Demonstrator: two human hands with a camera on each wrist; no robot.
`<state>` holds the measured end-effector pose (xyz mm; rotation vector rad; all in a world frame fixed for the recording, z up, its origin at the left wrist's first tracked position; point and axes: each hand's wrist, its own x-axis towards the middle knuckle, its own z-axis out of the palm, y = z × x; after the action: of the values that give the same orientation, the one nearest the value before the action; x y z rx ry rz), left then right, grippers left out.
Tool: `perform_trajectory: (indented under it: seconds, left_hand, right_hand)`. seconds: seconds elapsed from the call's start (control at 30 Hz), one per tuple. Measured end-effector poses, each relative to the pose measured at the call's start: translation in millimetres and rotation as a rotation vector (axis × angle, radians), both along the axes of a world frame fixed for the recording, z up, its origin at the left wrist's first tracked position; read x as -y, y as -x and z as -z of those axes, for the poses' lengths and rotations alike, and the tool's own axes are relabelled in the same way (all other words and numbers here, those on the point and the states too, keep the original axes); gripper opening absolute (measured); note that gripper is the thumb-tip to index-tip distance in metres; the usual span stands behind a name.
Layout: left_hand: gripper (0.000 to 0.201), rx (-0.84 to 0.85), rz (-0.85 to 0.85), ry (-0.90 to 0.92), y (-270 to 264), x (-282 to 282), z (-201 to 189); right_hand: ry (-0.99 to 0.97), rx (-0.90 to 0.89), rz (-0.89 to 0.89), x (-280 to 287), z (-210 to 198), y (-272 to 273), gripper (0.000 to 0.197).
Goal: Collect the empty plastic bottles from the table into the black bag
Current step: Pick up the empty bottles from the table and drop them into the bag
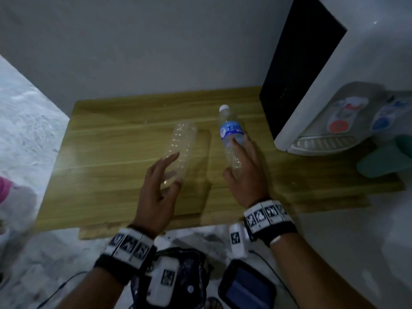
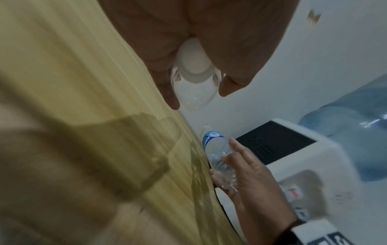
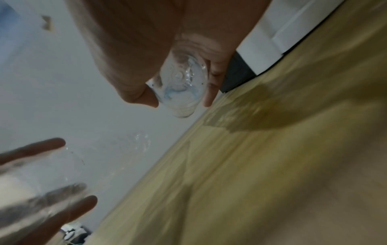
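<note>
Two bottles on the table (image 1: 111,134), one per hand, long axes running away from me toward the wall. On the left, the clear bottle (image 1: 181,141) has no label; its capped end points back at me, and my left hand (image 1: 159,186) is round that near end, fingers and thumb loosely curled either side, as the left wrist view shows. On the right, the labelled bottle (image 1: 231,139) points its white cap away from me, tilted a little left; my right hand (image 1: 245,175) grasps its lower half, thumb one side, fingers over the other. Each bottle is nearest its own hand. The black bag (image 1: 187,264) sits low at my near side, below the table edge, so I judge both bottles must come back toward me. A water dispenser (image 1: 334,85) stands far right.
</note>
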<state>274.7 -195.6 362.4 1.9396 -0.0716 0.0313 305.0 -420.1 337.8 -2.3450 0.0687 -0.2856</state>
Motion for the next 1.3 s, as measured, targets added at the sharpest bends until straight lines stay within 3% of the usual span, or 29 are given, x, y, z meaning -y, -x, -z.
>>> perform_trajectory:
  seconds: [0.13,0.4,0.57,0.7,0.8,0.93,1.03,1.13,1.3]
  left_hand:
    - [0.054,-0.094,0.019,0.088,83.4,-42.5,-4.4]
    - [0.051,-0.277,0.013,0.094,229.3,-135.2,3.5]
    - [0.047,-0.48,0.035,0.061,295.1,-188.3,42.1]
    - [0.059,-0.724,0.062,0.007,328.1,-210.4,102.2]
    - [0.06,-0.876,0.018,0.002,327.0,-209.0,132.9]
    - [0.051,-1.017,-0.01,-0.06,323.0,-194.9,198.8]
    - [0.07,-1.107,-0.043,-0.108,313.5,-184.1,248.5]
    - [0.076,-1.141,-0.056,-0.152,296.3,-174.2,303.2]
    - [0.078,-1.114,-0.105,-0.225,259.2,-155.5,366.8]
  right_hand:
    - [-0.089,0.055,-0.039,-29.4,-13.3,82.8,0.069]
    - [-0.148,-0.047,-0.124,-106.3,-24.2,253.7,0.068]
    - [-0.239,-0.207,-0.073,-149.5,26.2,340.5,0.064]
    - [-0.244,-0.501,0.024,-170.3,100.4,383.2,0.061]
    - [-0.29,-0.67,0.083,-175.9,124.5,382.4,0.054]
    - [-0.288,-0.822,0.117,-176.7,187.1,372.8,0.053]
    - [-0.274,-0.865,0.122,-176.1,231.9,357.9,0.054]
    - [-0.274,-0.891,0.128,-175.7,279.4,335.1,0.052]
    - [-0.29,-0.907,0.158,-178.6,340.0,301.7,0.068]
